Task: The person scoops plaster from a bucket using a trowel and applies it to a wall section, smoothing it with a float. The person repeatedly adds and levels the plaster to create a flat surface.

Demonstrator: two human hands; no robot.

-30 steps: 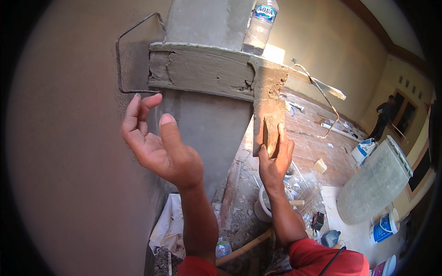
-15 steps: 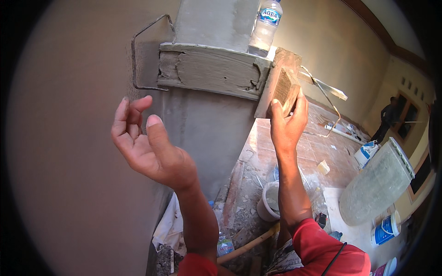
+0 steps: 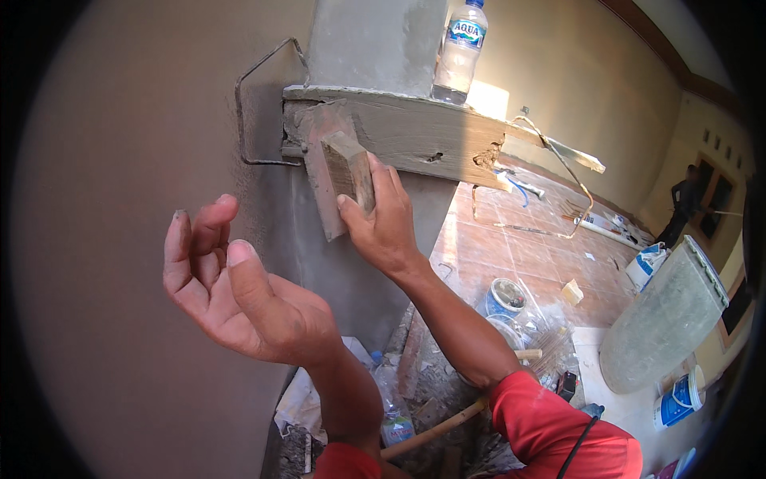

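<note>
My right hand point(image 3: 379, 211) grips the wooden handle of a flat plastering float point(image 3: 321, 191), whose plate rests against the left part of a mortar-coated horizontal band point(image 3: 407, 136) on a grey plastered column point(image 3: 375, 44). My left hand point(image 3: 239, 287) is open and palm up, its fingers loosely curled and holding nothing, low beside the plain wall at the left. A bent metal rod clamp point(image 3: 244, 96) sits at the band's left end, and another point(image 3: 576, 184) at the right beside a long batten point(image 3: 589, 160). A water bottle point(image 3: 455, 68) stands on the band's top.
A tall translucent drum point(image 3: 654, 319) stands at the right, with a blue-labelled bucket point(image 3: 677, 399) below it. A bucket point(image 3: 504, 299), plastic sheeting, rubble and a pole point(image 3: 431, 437) lie below me. Another person point(image 3: 685, 199) in dark clothes stands at the far right by a window.
My right hand has moved the float up, then leftward across the band, leaving the right part of the mortar exposed. My left hand has shifted down and left, still empty.
</note>
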